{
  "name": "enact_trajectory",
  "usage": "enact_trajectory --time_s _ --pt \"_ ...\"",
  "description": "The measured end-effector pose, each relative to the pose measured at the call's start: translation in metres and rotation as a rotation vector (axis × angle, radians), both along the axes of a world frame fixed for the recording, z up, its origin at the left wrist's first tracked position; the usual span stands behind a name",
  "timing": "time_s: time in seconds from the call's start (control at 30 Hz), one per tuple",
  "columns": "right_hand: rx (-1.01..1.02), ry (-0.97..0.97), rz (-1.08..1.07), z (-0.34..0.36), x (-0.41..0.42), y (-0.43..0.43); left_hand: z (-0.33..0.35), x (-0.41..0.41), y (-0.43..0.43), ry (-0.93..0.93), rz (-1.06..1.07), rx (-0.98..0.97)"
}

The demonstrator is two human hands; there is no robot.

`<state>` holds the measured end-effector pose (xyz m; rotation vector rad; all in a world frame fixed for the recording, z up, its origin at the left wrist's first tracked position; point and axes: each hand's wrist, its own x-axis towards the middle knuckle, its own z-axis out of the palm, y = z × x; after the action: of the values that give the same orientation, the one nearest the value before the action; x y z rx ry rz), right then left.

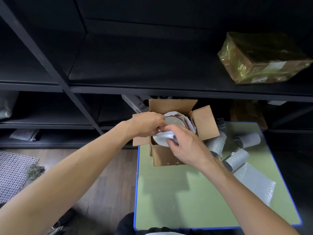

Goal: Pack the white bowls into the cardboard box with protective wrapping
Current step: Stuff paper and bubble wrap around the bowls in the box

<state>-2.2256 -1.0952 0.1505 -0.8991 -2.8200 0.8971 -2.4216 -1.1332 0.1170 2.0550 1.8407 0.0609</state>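
An open cardboard box (165,156) stands at the far left of a green table (177,192), its flaps spread out. Inside it lies a white bowl (174,122) ringed by white protective wrapping (161,139). My left hand (147,123) reaches over the box's left flap and pinches the wrapping at the bowl's near edge. My right hand (184,145) comes in from the right and grips a bunched fold of the same wrapping above the box's front wall. The lower part of the box's inside is hidden by my hands.
Rolls of bubble wrap (237,157) and a loose sheet (255,182) lie on the table to the right of the box. Dark metal shelving (152,89) rises behind, with a gold-wrapped parcel (260,58) on it. A mesh mat (15,168) lies on the wooden floor at left.
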Motion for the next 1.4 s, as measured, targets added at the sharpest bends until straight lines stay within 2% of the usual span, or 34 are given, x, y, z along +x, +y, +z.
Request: enact_trajectory --time_s 0.33,0.67,0.8,1.0,1.13,1.23,1.4 --pt "0.133 -0.152 -0.042 -0.014 -0.036 -0.003 -0.014 -0.008 -0.003 -0.098 0.042 0.107" --pt "0.292 -0.123 0.04 -0.022 -0.044 -0.009 -0.028 -0.007 -0.015 -0.185 0.13 0.208" --pt "0.262 -0.069 -0.002 -0.032 -0.049 -0.012 -0.031 -0.009 -0.015 -0.213 0.155 0.209" --pt "0.183 -0.063 0.05 -0.029 -0.039 -0.012 -0.037 -0.01 -0.019 -0.256 0.154 0.258" --pt "0.29 0.025 0.105 -0.025 -0.023 -0.015 -0.04 -0.01 -0.019 -0.279 0.154 0.268" --pt "0.268 0.041 0.085 -0.036 -0.024 -0.014 -0.035 -0.01 -0.019 -0.28 0.157 0.247" --pt "0.309 -0.078 0.116 -0.05 -0.04 -0.014 -0.034 -0.01 -0.017 -0.246 0.148 0.246"
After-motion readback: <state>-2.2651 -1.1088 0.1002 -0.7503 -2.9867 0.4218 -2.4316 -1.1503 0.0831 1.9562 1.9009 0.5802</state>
